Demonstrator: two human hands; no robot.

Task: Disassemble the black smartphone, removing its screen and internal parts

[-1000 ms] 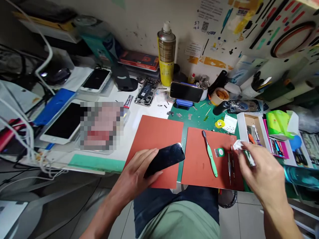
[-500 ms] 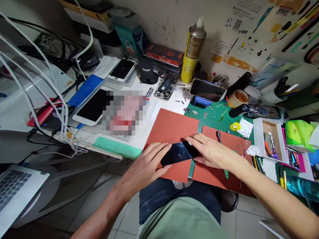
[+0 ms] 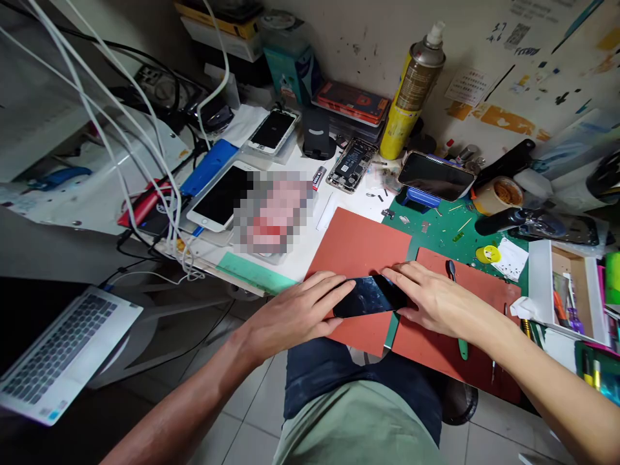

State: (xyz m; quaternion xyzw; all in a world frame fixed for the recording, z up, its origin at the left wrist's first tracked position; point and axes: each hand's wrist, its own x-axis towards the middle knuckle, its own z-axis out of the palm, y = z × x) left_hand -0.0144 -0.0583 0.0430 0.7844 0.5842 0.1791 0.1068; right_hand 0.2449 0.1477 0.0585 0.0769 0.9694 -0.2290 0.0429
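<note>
A dark phone (image 3: pixel 369 296) with a glossy, smudged face lies over the left red-brown mat (image 3: pixel 361 242), between my two hands. My left hand (image 3: pixel 310 305) grips its left end, fingers along the far edge and thumb at the near edge. Around the right end, my right hand (image 3: pixel 429 297) has its fingers on the far side and its thumb below. Both hands are closed on the phone. Just right of my right hand, a brush with a green handle (image 3: pixel 464 349) rests on the right red-brown mat (image 3: pixel 489 310), partly hidden by my forearm.
Behind the mats are an opened phone (image 3: pixel 352 165), a propped phone (image 3: pixel 436 175) and a yellow spray can (image 3: pixel 411 93). White-framed phones (image 3: pixel 223 197) and white cables (image 3: pixel 104 123) are at left. An open white box of tools (image 3: pixel 542 284) stands at right; a laptop (image 3: pixel 62 349) is lower left.
The view has swung left, so the bench and hands appear farther right. Both hands keep their hold on the phone, with little visible change in its pose.
</note>
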